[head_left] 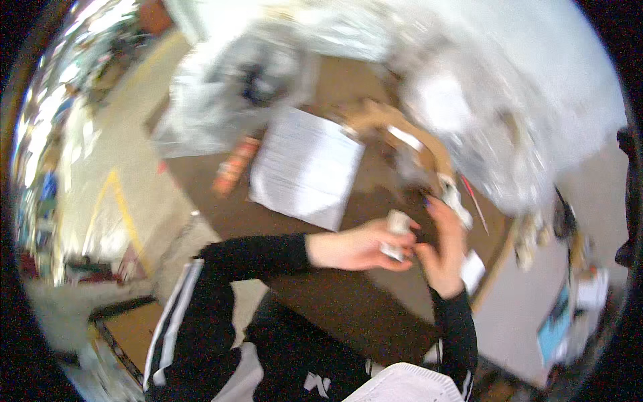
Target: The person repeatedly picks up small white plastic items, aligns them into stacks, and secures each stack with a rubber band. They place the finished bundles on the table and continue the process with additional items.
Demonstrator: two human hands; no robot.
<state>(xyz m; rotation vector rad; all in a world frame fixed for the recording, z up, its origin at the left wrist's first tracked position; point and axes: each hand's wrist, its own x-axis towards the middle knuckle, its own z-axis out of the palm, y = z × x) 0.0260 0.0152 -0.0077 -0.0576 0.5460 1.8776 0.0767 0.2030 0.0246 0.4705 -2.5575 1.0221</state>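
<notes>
Both hands meet over the brown surface (335,315). The left hand (355,246) has its fingers closed around a small white roll (396,231). The right hand (443,251) touches it too, though blur hides its grip. A white sheet (305,167) lies just beyond.

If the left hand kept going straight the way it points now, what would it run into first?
The left hand points rightward and already grips a small white object. Just past it is the right hand, touching the same object, so it would likely meet that hand first, though blur leaves depth unclear.
</notes>
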